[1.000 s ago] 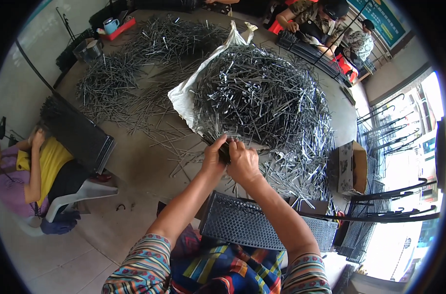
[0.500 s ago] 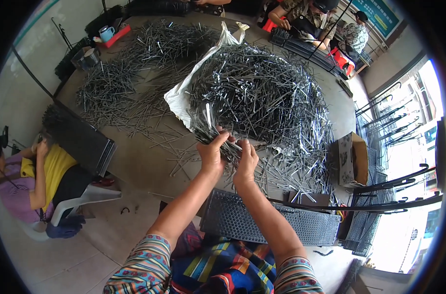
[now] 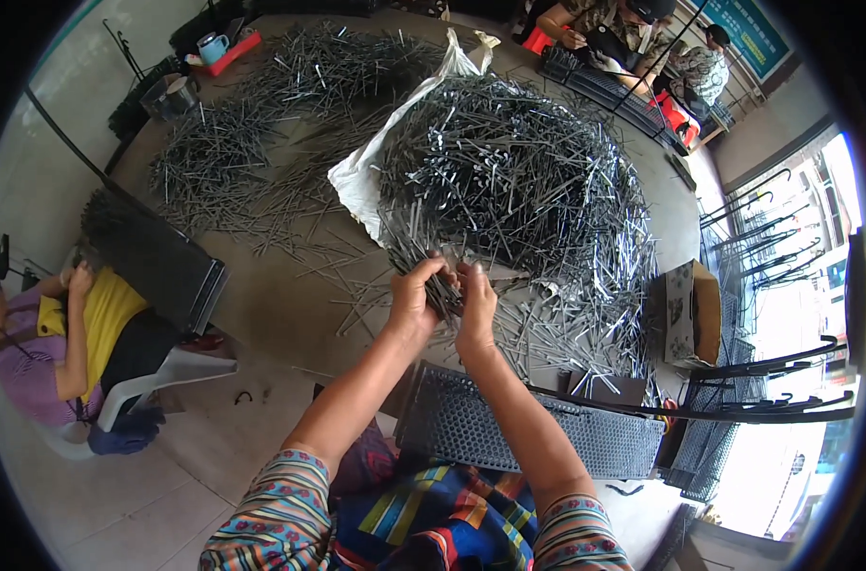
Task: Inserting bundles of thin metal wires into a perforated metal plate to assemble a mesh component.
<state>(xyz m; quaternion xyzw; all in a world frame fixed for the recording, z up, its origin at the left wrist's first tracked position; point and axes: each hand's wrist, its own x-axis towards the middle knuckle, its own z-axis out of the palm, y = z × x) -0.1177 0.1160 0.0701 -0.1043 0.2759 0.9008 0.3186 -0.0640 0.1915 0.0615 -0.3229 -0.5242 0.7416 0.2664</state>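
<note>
One co-worker in a purple top and yellow apron sits at the far left, beside a dark panel at the edge of the table. A blue mug stands by a red tray, with a loose pile of dark strips nearer. Next, a white sheet edges the main heap. The left hand is curled round a bundle of strips, thumb laid across it, in front of the heap. The right hand, fingers bent, meets the bundle's right side; whether it grips, I cannot tell. The main heap spreads rightward, a perforated panel lies below the right forearm, then come a cardboard box and black hooked rods.
</note>
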